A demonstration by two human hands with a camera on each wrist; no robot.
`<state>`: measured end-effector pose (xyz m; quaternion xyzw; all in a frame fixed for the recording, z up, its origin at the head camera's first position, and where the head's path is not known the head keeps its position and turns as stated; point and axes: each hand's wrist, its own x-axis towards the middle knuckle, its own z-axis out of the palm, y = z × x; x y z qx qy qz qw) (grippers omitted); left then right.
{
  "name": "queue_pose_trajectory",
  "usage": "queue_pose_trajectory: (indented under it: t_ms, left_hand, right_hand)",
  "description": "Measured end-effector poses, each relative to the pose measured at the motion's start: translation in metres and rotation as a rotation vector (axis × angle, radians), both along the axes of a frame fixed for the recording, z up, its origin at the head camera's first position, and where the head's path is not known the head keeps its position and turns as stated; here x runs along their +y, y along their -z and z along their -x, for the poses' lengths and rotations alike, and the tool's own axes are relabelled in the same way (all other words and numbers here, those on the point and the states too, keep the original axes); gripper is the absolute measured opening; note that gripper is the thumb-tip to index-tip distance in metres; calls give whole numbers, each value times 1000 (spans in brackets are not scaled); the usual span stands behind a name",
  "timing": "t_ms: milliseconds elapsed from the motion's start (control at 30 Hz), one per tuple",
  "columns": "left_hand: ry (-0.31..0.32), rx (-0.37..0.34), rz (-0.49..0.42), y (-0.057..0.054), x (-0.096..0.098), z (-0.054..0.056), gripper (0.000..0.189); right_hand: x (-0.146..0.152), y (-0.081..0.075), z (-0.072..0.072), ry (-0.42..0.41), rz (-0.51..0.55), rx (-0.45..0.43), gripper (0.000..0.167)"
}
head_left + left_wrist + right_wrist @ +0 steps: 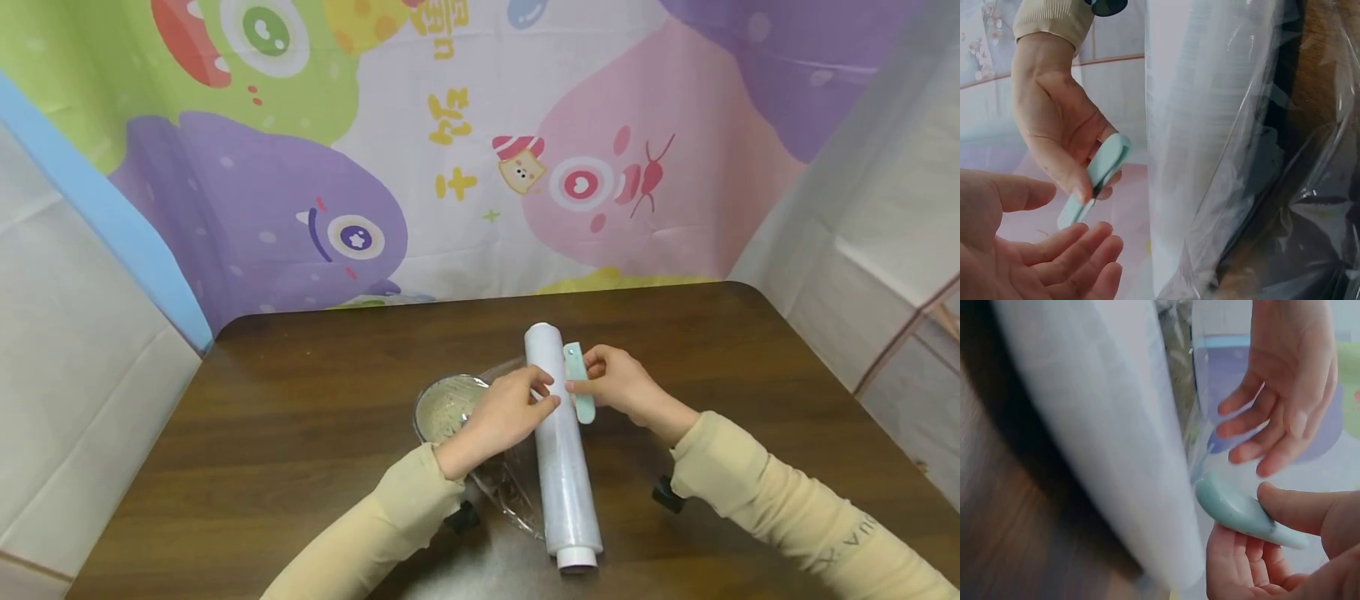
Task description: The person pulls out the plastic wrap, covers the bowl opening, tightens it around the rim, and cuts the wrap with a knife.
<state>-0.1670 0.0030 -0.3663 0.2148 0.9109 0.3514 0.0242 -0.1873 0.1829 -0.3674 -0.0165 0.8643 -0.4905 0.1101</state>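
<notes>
My right hand pinches a mint-green folding knife between thumb and fingers, just right of a roll of plastic wrap. A rivet shows near the knife's far end, and no bare blade can be made out. My left hand hovers by the roll's left side, fingers loosely bent and holding nothing. In the left wrist view its fingers lie apart from the knife. Left of the roll, a bowl with pale contents stands partly behind my left hand, under a sheet of clear wrap beside the roll.
The brown wooden table carries all of these. A cartoon-printed cloth hangs behind its far edge, and pale panels rise at the sides.
</notes>
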Motion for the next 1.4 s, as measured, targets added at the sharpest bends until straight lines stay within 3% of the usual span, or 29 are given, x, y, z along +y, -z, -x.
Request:
queue_pose_trajectory:
  t_ms: [500,800,833,1000,1067,1400]
  left_hand:
    - [-42,-18,-177,6,-15,5,20]
    - [-33,-225,-393,2,-25,3,18]
    - [-35,-231,-402,-4,-26,-1,17]
    - [-53,-229,-439,-3,-26,0,16]
    - [-60,-224,-452,6,-27,5,15]
    - [-107,-237,-469,7,-31,5,13]
  right_hand:
    - [-25,-6,-6,-22,165,-8,32]
    - [-34,-8,-8,-52,289,-40,33]
    - [-36,-8,-8,-56,301,-41,33]
    - [-42,-9,-7,-44,344,-40,33]
    - [-44,-8,-6,-39,356,-38,33]
    - [-53,-5,-6,-37,380,-26,29]
